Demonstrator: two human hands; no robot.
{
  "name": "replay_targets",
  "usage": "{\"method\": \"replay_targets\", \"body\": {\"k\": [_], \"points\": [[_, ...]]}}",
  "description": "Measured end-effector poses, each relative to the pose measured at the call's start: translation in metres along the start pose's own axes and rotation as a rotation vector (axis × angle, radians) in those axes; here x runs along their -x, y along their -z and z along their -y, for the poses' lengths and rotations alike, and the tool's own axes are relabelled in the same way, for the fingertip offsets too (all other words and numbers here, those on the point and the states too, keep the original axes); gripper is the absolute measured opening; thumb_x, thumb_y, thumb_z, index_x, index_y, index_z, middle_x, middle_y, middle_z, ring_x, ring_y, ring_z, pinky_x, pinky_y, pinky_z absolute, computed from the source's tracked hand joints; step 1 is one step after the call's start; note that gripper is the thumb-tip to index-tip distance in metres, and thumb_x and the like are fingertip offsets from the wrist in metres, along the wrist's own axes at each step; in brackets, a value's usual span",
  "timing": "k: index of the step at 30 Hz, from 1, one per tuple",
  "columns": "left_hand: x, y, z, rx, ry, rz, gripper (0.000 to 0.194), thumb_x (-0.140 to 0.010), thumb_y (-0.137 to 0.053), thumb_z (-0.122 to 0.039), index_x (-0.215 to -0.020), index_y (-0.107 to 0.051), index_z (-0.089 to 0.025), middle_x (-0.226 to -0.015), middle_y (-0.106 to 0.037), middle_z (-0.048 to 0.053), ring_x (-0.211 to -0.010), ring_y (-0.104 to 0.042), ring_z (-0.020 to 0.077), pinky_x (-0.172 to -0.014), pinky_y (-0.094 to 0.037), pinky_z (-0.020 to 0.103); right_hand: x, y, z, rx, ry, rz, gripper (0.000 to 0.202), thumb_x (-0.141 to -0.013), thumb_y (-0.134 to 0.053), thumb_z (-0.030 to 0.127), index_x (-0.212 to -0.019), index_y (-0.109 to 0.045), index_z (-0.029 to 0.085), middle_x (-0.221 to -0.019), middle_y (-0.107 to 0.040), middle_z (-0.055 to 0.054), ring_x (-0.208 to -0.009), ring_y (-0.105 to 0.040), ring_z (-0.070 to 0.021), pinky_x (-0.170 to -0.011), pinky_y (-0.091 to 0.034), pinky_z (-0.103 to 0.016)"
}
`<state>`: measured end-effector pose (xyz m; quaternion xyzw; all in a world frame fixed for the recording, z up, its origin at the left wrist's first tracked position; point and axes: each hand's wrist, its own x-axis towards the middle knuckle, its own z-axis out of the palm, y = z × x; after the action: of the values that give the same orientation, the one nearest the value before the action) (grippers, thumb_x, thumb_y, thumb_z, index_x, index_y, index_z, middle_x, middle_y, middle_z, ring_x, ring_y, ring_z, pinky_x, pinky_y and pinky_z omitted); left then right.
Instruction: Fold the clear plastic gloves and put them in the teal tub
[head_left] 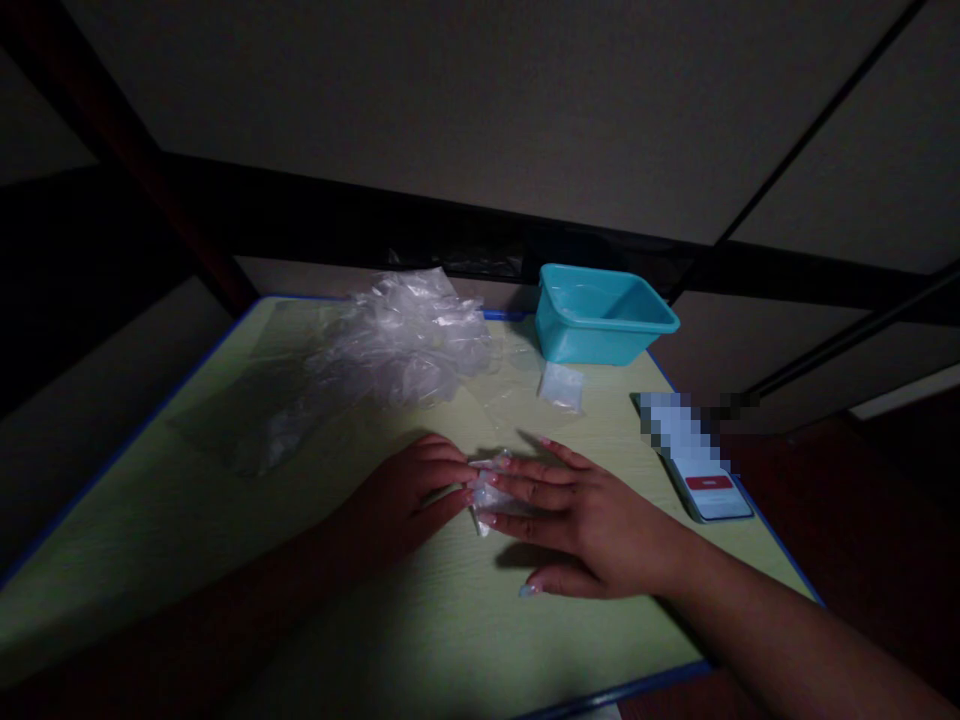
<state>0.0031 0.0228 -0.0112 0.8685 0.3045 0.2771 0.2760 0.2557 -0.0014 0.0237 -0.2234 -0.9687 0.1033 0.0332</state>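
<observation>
A small, shiny, whitish plastic packet lies on the pale green tabletop, mostly hidden beneath my fingers. My left hand comes in from the left, thumb and fingers drawn together on the packet's left edge. Over its right side, my right hand lies palm down with the fingers spread, the fingertips resting on the packet. The right thumb stands apart, nearer to me. Just beyond my hands, a flat whitish packet rests on the table.
A heap of clear plastic bags covers the back left of the table. At the back right stands a turquoise plastic bin. A phone with a lit, partly blurred screen lies at the right edge. Panelled walls rise behind.
</observation>
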Motion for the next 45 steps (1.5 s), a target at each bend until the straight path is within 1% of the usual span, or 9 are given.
{"method": "replay_targets", "body": {"k": [8,11,15,17,21,28,33,39,45], "points": [[0.004,-0.001,-0.002,-0.093,-0.029,-0.005,0.03,-0.095,-0.045,-0.035,-0.113,-0.064,-0.02,-0.101,-0.063,0.007,-0.096,-0.055,0.0218,-0.085,-0.045,0.036,-0.002,-0.007,0.003,-0.108,0.001,0.036,0.059,-0.094,-0.047,0.049,-0.142,-0.042,0.015,-0.146,-0.044,-0.007,-0.139,-0.033,-0.0202,-0.118,-0.009,-0.045],[0.009,-0.002,-0.007,-0.253,-0.094,-0.037,0.042,-0.095,-0.046,-0.041,-0.129,-0.052,-0.019,-0.121,-0.058,0.012,-0.116,-0.048,0.0287,-0.099,-0.035,0.047,-0.002,-0.007,0.005,-0.134,-0.014,0.063,0.06,-0.094,-0.047,0.049,-0.144,-0.039,0.016,-0.149,-0.04,-0.007,-0.14,-0.03,-0.0197,-0.118,-0.008,-0.044],[0.012,-0.003,-0.012,-0.321,-0.254,0.166,0.076,-0.092,-0.04,-0.062,-0.15,-0.018,-0.018,-0.149,-0.04,0.014,-0.138,-0.032,0.029,-0.115,-0.006,0.051,-0.001,-0.007,0.004,-0.146,-0.033,0.073,0.061,-0.094,-0.046,0.049,-0.145,-0.036,0.018,-0.15,-0.038,-0.006,-0.141,-0.027,-0.0204,-0.118,-0.002,-0.047],[0.012,-0.004,-0.011,-0.335,-0.241,0.256,0.083,-0.089,-0.039,-0.066,-0.151,-0.012,-0.018,-0.151,-0.035,0.014,-0.14,-0.031,0.0277,-0.116,-0.003,0.049,0.0,-0.006,0.004,-0.136,-0.033,0.08,0.063,-0.094,-0.045,0.05,-0.146,-0.034,0.017,-0.151,-0.035,-0.007,-0.142,-0.025,-0.0209,-0.118,-0.001,-0.048],[0.013,-0.006,-0.003,-0.358,-0.16,0.312,0.085,-0.088,-0.043,-0.066,-0.151,-0.015,-0.017,-0.153,-0.03,0.015,-0.142,-0.027,0.0289,-0.116,-0.007,0.051,0.003,-0.003,0.003,-0.084,-0.02,0.058,0.064,-0.094,-0.043,0.051,-0.146,-0.034,0.013,-0.151,-0.034,-0.009,-0.142,-0.026,-0.0214,-0.118,-0.006,-0.048],[0.014,-0.004,-0.006,-0.422,-0.121,0.401,0.072,-0.091,-0.046,-0.057,-0.15,-0.023,-0.022,-0.156,-0.023,0.013,-0.143,-0.021,0.0302,-0.114,-0.006,0.057,0.009,-0.011,0.007,0.032,-0.086,-0.093,0.053,-0.094,-0.046,0.048,-0.125,-0.06,0.007,-0.126,-0.062,-0.016,-0.122,-0.054,-0.0285,-0.112,-0.031,-0.048],[0.012,-0.002,-0.007,-0.427,-0.144,0.392,0.071,-0.088,-0.048,-0.062,-0.147,-0.029,-0.029,-0.155,-0.026,0.014,-0.142,-0.023,0.0343,-0.111,-0.011,0.062,0.007,-0.013,0.009,0.08,-0.092,-0.157,0.047,-0.095,-0.045,0.046,-0.115,-0.067,0.009,-0.116,-0.068,-0.014,-0.114,-0.06,-0.0277,-0.108,-0.038,-0.045],[0.015,-0.004,-0.005,-0.426,-0.154,0.362,0.068,-0.084,-0.053,-0.065,-0.142,-0.04,-0.033,-0.153,-0.032,0.014,-0.142,-0.023,0.0371,-0.11,-0.014,0.064,0.002,-0.008,0.007,0.023,-0.103,-0.141,0.047,-0.097,-0.041,0.041,-0.128,-0.056,0.008,-0.134,-0.056,-0.015,-0.127,-0.05,-0.0253,-0.113,-0.029,-0.047],[0.018,-0.005,-0.005,-0.418,-0.083,0.316,0.07,-0.075,-0.066,-0.063,-0.138,-0.044,-0.041,-0.16,-0.007,0.01,-0.142,-0.005,0.0461,-0.105,-0.01,0.072,-0.006,-0.013,0.002,-0.172,-0.068,0.033,0.061,-0.096,-0.043,0.051,-0.145,-0.036,0.015,-0.15,-0.036,-0.012,-0.14,-0.03,-0.0208,-0.117,-0.011,-0.047]]}}
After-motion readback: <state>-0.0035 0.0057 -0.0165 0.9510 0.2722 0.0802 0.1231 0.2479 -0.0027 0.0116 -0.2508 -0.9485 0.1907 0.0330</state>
